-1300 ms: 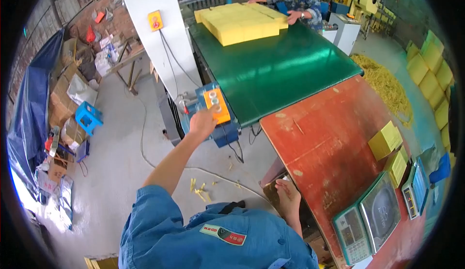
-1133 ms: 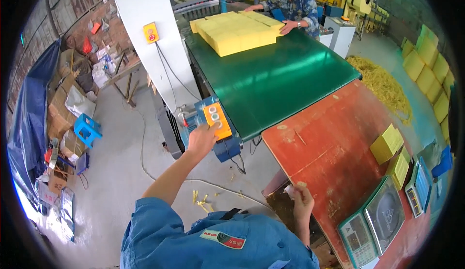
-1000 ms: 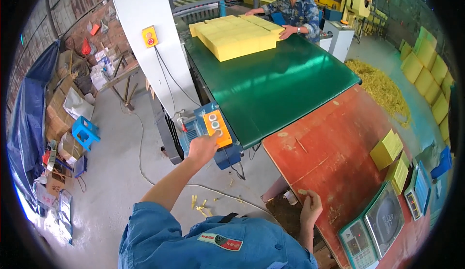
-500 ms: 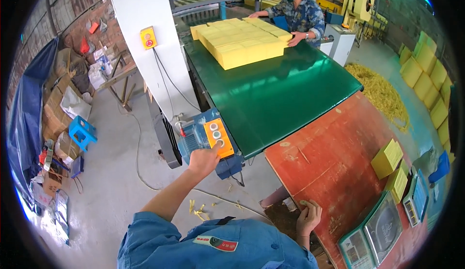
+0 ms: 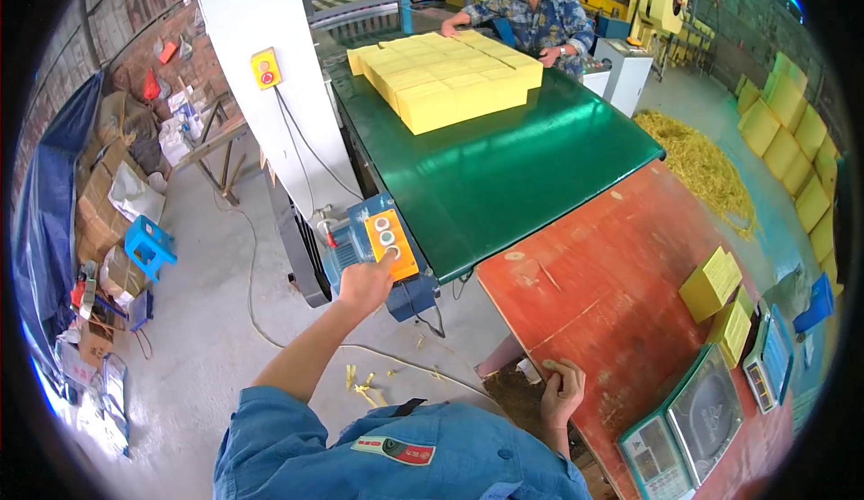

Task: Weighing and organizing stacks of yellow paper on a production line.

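My left hand (image 5: 364,286) reaches to a yellow button box (image 5: 402,268) on a blue motor (image 5: 355,239). Its index finger is stretched onto the lowest round button; the other fingers curl loosely, holding nothing. My right hand (image 5: 563,390) rests at the near left edge of a reddish wooden table (image 5: 594,293), fingers bent over the rim. Beyond the motor runs a green conveyor belt (image 5: 504,198), carrying a block of yellow paper stacks (image 5: 459,104). At its far side stands a co-worker (image 5: 540,23) in camouflage, one hand on the stacks.
On the table's right are small yellow paper stacks (image 5: 713,284), a scale (image 5: 702,419) and a blue-edged device (image 5: 769,360). A white post (image 5: 270,131) bears another switch box (image 5: 266,69). A cable (image 5: 255,306) crosses the floor near a blue stool (image 5: 149,248). Yellow scraps (image 5: 697,167) lie piled beyond.
The view has shifted slightly. The co-worker's nearer hand has come off the stacks' corner, and the body leans back a little. My left finger stays on the button; my right hand stays at the table edge.
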Available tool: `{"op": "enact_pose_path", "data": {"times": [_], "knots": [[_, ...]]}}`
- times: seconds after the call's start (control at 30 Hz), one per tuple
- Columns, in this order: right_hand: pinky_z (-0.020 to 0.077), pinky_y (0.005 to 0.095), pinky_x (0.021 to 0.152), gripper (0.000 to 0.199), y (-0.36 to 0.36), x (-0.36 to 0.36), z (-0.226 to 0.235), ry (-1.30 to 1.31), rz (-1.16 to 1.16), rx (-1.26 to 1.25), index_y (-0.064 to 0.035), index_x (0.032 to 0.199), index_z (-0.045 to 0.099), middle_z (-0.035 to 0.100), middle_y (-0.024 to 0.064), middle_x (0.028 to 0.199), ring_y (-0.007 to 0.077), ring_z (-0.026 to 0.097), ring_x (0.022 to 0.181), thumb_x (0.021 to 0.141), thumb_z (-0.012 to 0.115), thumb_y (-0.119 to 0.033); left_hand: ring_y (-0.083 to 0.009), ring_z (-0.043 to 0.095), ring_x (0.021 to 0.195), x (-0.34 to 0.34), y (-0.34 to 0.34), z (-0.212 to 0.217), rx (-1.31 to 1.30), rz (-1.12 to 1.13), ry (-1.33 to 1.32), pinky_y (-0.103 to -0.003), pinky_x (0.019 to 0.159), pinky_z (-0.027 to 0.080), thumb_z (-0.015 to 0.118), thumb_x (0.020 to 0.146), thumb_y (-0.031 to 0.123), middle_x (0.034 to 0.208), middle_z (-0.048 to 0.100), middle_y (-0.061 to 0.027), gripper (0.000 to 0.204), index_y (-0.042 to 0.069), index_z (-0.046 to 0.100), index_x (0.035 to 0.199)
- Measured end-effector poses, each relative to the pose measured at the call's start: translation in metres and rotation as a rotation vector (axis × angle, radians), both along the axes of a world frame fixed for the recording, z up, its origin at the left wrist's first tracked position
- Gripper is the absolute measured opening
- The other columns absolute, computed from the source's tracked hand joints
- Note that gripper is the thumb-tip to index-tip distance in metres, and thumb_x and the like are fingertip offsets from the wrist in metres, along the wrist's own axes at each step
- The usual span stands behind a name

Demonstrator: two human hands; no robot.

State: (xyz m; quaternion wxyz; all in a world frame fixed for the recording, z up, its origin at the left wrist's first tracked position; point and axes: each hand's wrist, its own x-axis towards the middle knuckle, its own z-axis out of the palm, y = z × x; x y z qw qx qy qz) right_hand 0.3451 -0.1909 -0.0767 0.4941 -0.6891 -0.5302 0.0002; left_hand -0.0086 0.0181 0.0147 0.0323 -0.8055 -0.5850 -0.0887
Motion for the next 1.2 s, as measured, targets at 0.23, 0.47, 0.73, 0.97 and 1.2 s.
{"op": "enact_pose_path", "data": {"times": [0.23, 0.47, 0.73, 0.97, 1.2], "knots": [[0.0497, 0.0355, 0.088, 0.019, -0.008, 0.011, 0.012, 0.278, 0.158, -0.050, -0.0018, 0.090, 0.068, 0.068, 0.0128, 0.103, 0.0267, 0.063, 0.103, 0.080, 0.055, 0.008, -0.0350, 0.068, 0.067, 0.005, 0.003, 0.005, -0.026, 0.025, 0.036, -0.049, 0.058, 0.053, 0.058, 0.084, 0.018, 0.073, 0.068, -0.0158, 0.038, 0.010, 0.053, 0.121], [0.0484, 0.0305, 0.090, 0.026, -0.013, 0.028, -0.014, 0.764, 0.398, 0.005, 0.0001, 0.102, 0.065, 0.068, 0.0121, 0.111, 0.0179, 0.061, 0.105, 0.086, 0.047, 0.012, -0.0340, 0.069, 0.079, 0.016, 0.000, 0.014, -0.095, 0.110, 0.067, -0.048, 0.066, 0.054, 0.057, 0.084, 0.016, 0.085, 0.070, -0.0161, 0.037, 0.013, 0.055, 0.121], [0.0506, 0.0303, 0.084, 0.040, -0.051, -0.008, 0.110, 0.877, 0.735, 0.030, -0.0030, 0.128, 0.052, 0.067, 0.0106, 0.107, 0.0157, 0.065, 0.096, 0.090, 0.053, 0.008, -0.0345, 0.069, 0.088, 0.018, -0.002, 0.009, -0.098, 0.177, 0.060, -0.048, 0.075, 0.053, 0.053, 0.085, 0.013, 0.095, 0.070, -0.0179, 0.042, 0.017, 0.056, 0.127], [0.0547, 0.0374, 0.077, 0.036, -0.085, -0.022, 0.264, 0.257, 1.304, 0.399, 0.0051, 0.115, 0.060, 0.068, 0.0225, 0.102, 0.0346, 0.068, 0.091, 0.080, 0.054, 0.010, -0.0362, 0.068, 0.090, 0.012, -0.007, 0.008, -0.117, 0.170, 0.041, -0.050, 0.079, 0.052, 0.052, 0.085, 0.013, 0.095, 0.070, -0.0186, 0.043, 0.018, 0.055, 0.128], [0.0496, 0.0286, 0.041, 0.016, -0.073, -0.140, 0.319, 0.372, 1.185, 1.212, -0.0203, 0.098, 0.076, 0.067, 0.0220, 0.082, 0.0244, 0.063, 0.052, 0.086, 0.070, -0.011, -0.0352, 0.068, 0.089, -0.004, 0.008, 0.008, -0.091, 0.069, 0.036, -0.050, 0.075, 0.052, 0.054, 0.084, 0.015, 0.093, 0.070, -0.0184, 0.041, 0.016, 0.056, 0.125]]}}
